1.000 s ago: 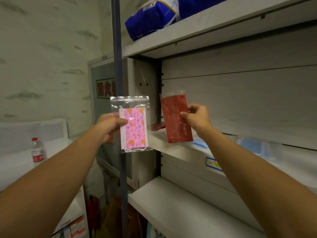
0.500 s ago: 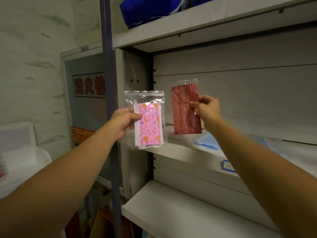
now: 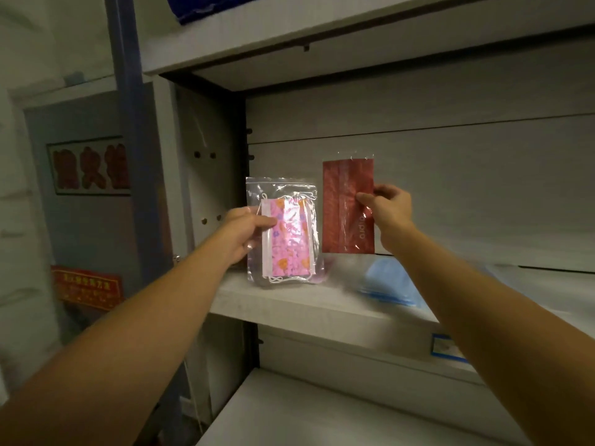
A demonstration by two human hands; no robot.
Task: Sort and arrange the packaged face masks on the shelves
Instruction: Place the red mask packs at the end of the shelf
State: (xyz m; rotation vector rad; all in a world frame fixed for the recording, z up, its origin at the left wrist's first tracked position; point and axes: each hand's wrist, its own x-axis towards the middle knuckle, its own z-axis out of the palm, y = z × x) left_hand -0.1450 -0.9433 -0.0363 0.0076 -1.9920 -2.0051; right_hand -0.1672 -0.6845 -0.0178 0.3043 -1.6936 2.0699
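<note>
The pink patterned mask packet (image 3: 285,231) hangs upright at centre frame, long axis vertical, its clear bag reaching down so that its lower edge sits at or just above the middle shelf (image 3: 289,304); whether it touches the board you cannot tell from here. Your left hand (image 3: 244,233) pinches it by its left edge, thumb across the front, fingers behind. Just to its right, apart from it, the red mask packet (image 3: 347,207) also stands upright, held higher, its bottom edge clear of the shelf. Your right hand (image 3: 388,210) pinches it at the right edge, about mid-height.

So each packet lies inward of its grip: the pink one extends right from your left hand, the red one left from your right. Both long axes run up and down, parallel to the back panel. The pink packet is the lower one and nearer the board, so your left hand probably has the shorter way to set down.

On the shelf, right of centre under your right forearm, lies a stack of blue masks (image 3: 386,281), blurred. A blue-edged label (image 3: 446,347) sits on the shelf's front lip at the right. Above, at the top of the frame, a dark blue package (image 3: 206,8) rests on the upper shelf (image 3: 289,33).
</note>
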